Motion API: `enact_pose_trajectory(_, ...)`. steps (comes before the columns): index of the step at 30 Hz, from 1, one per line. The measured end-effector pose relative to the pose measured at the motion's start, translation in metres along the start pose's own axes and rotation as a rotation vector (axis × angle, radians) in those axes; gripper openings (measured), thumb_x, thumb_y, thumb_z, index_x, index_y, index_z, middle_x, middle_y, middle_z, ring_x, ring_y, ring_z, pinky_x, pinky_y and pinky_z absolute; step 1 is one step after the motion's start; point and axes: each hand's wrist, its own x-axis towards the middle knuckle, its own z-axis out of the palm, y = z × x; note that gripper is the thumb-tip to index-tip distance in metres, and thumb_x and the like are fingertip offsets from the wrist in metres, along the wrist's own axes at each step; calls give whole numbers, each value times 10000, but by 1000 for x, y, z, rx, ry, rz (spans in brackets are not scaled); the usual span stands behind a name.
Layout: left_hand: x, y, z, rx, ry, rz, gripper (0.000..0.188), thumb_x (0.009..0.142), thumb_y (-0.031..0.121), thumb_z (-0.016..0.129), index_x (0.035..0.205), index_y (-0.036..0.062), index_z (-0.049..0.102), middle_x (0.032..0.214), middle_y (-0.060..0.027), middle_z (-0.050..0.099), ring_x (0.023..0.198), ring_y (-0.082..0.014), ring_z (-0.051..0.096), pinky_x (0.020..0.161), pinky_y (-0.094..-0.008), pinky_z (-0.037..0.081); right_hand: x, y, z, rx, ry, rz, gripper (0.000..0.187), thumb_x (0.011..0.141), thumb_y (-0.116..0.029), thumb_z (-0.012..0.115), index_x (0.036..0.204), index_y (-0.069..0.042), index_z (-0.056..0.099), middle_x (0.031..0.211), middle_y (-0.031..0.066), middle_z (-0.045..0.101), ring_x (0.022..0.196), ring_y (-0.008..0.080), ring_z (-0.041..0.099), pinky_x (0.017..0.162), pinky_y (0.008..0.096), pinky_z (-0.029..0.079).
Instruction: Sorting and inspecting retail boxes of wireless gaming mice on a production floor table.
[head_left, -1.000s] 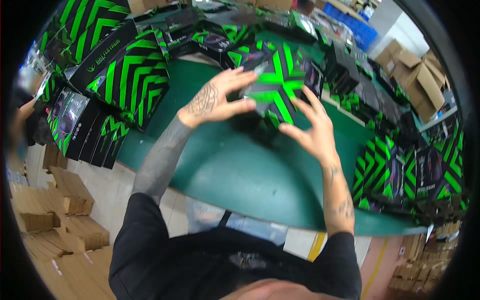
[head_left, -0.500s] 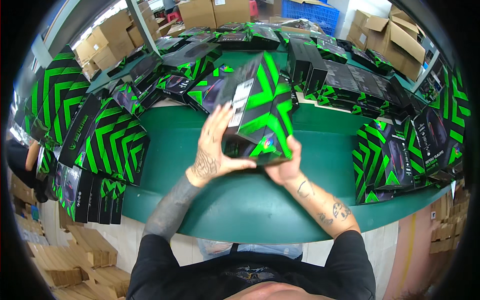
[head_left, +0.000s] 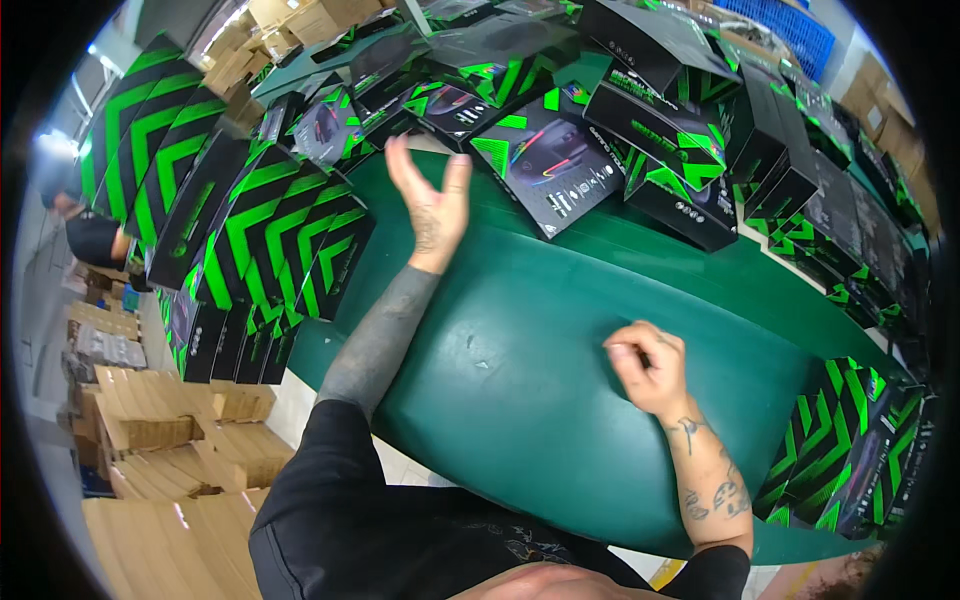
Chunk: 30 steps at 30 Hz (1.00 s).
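My left hand (head_left: 432,205) is raised over the far left of the green table (head_left: 500,350), its fingers and thumb spread with nothing between them. Nearest to it is a flat black-and-green box (head_left: 550,165) with a mouse pictured on its face. Beside that, another black box (head_left: 650,135) lies tilted on top of other boxes. My right hand (head_left: 650,368) hovers above the right part of the table, fingers curled in, and no object shows in it.
On the left stand rows of striped green-and-black boxes (head_left: 280,240), stacked in layers. More such boxes (head_left: 830,450) stand at the right edge. Black boxes (head_left: 830,220) line the far side, with a blue crate (head_left: 785,35) beyond. Brown cartons (head_left: 180,410) lie at lower left.
Both hands have let go of the box they held between them. They have moved apart, and the view has turned leftward.
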Motion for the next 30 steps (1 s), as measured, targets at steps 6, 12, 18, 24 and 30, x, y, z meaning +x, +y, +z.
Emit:
enact_pose_trajectory(6,55,-94,22,-662,434,-929,504,857,457,579,1187,86,491,1137,-11,527,787,-104,489,678,-264,403,7,7,-4,156,-31,405,45,811,-60,673,819,-34,637,642,4,567,488,36,461,456,201,387)
enact_pose_trajectory(12,127,-209,-17,-747,874,-885,553,802,423,656,1125,3,497,1022,-68,563,782,-165,521,575,-316,439,10,5,-4,210,-67,380,47,796,-50,681,823,-41,644,644,16,569,499,49,484,458,197,388)
enact_pose_trajectory(18,137,-176,1,-839,897,-880,379,680,375,698,864,76,555,809,-10,560,600,-143,463,482,-264,351,13,6,-10,211,-29,371,49,793,-19,673,812,-41,634,643,16,566,481,55,469,440,214,369)
enact_pose_trajectory(24,195,-120,3,-706,933,-673,378,722,349,663,865,31,515,695,-50,552,531,-156,474,463,-295,356,8,10,-12,211,-37,375,57,793,-17,675,824,-41,634,653,19,573,478,54,467,438,214,366)
enact_pose_trajectory(30,234,-84,30,-801,668,-569,542,821,463,665,1108,49,463,1025,-103,588,905,-242,556,792,-421,446,6,9,-18,151,-35,357,56,795,-16,673,830,-41,638,669,14,579,482,51,470,441,211,369)
